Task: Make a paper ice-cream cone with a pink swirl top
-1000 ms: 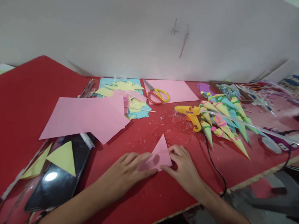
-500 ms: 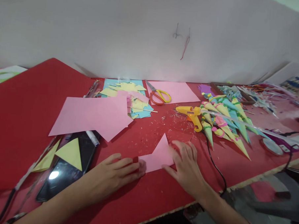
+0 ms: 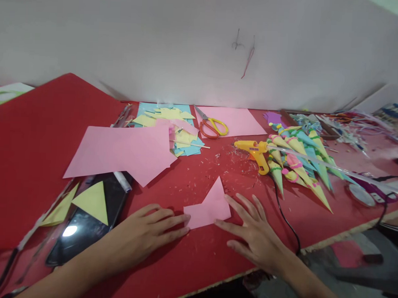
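Observation:
A small piece of pink paper lies flat on the red tabletop, with a pointed peak at its top and a narrower arm to the left. My left hand rests beside it, fingers stretched out, the fingertips touching the paper's left end. On the other side, my right hand has its fingers spread, with fingertips at the paper's right edge. Neither hand grips anything. Left of my left hand, a yellow paper triangle lies on a black phone-like slab.
A larger pink sheet lies at left, near yellow and blue paper scraps. Scissors rest on another pink sheet. A yellow glue gun with a trailing cord lies beside several decorated paper cones.
My right hand has spread its fingers and shifted slightly right, its thumb moving off the paper. My left fingers have flattened and drawn slightly left. The pink piece stays nearly in place.

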`<control>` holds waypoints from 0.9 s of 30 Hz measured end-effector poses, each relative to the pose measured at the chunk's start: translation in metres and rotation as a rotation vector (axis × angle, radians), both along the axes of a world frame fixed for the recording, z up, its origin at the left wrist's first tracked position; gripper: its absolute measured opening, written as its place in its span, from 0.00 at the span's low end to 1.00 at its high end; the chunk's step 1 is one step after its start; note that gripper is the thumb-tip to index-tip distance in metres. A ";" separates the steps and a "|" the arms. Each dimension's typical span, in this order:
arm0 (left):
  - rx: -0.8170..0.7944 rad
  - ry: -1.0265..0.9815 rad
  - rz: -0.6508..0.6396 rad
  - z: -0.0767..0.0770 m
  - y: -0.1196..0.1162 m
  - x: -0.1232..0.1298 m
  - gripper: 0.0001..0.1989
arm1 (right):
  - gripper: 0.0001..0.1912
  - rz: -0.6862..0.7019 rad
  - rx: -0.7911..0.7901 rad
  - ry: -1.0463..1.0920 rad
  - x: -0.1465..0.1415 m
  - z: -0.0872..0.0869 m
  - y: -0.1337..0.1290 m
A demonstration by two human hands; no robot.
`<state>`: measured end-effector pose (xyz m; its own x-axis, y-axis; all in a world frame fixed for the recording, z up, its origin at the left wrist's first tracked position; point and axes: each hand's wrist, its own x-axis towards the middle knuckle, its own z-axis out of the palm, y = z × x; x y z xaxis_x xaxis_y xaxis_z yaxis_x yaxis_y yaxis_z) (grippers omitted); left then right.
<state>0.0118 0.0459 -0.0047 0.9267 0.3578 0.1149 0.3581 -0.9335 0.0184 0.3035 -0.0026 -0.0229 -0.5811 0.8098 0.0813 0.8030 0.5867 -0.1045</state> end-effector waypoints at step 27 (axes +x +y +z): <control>-0.049 0.030 0.095 -0.007 -0.009 0.000 0.28 | 0.18 -0.073 -0.340 0.343 -0.024 0.026 0.035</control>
<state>0.0114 0.0369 -0.0116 0.8910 0.4489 0.0681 0.4462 -0.8934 0.0515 0.2795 0.0326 0.0034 -0.5082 0.8610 -0.0183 0.7265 0.4171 -0.5461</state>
